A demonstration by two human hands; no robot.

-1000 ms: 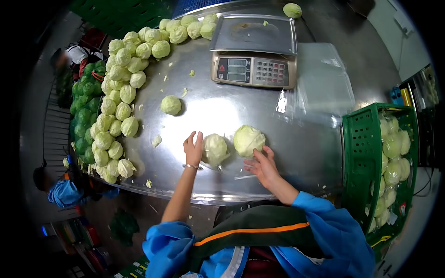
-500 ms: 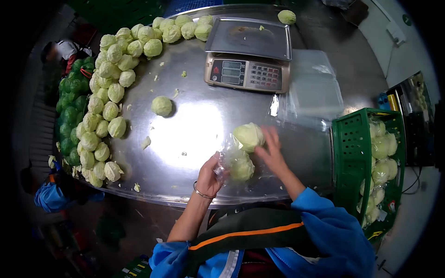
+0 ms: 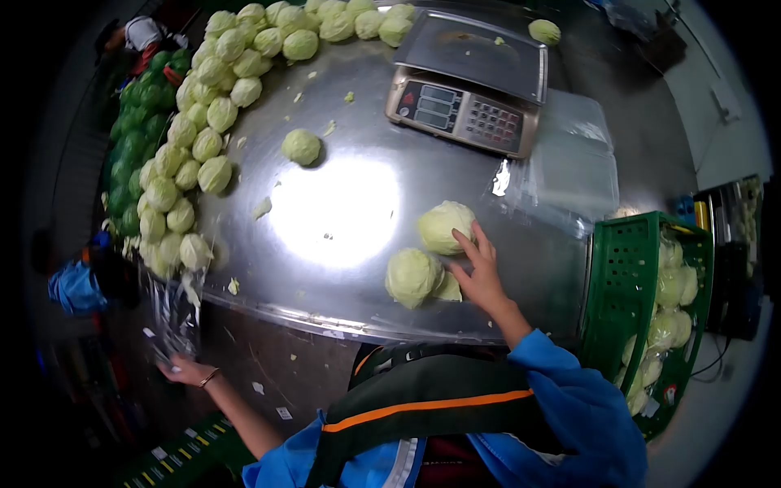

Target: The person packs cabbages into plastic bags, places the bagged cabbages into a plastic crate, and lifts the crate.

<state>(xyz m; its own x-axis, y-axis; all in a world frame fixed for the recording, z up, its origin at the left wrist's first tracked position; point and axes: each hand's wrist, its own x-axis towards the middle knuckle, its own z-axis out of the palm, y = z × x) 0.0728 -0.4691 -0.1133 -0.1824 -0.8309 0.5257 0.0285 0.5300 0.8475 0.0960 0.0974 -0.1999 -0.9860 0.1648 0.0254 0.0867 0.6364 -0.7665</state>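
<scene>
My left hand (image 3: 189,372) reaches out past the table's front-left edge, closed on a clear plastic bag (image 3: 175,315) that stretches up toward the cabbage pile. My right hand (image 3: 485,278) is open over the table, fingers spread, with fingertips at the side of a pale green cabbage (image 3: 447,227). A second cabbage (image 3: 412,277) sits just left of that hand, a loose leaf (image 3: 448,287) beside it. Both cabbages are bare.
A long pile of cabbages (image 3: 207,145) lines the table's left and back edges. One cabbage (image 3: 301,147) stands alone. A digital scale (image 3: 464,106) is at the back, clear plastic sheets (image 3: 573,159) to its right. A green crate (image 3: 620,276) holds wrapped cabbages. Another person (image 3: 85,281) is at left.
My left hand has swung from the table's middle down and left, taking the plastic bag off the cabbage. My right hand stays near the two cabbages. The view has shifted.
</scene>
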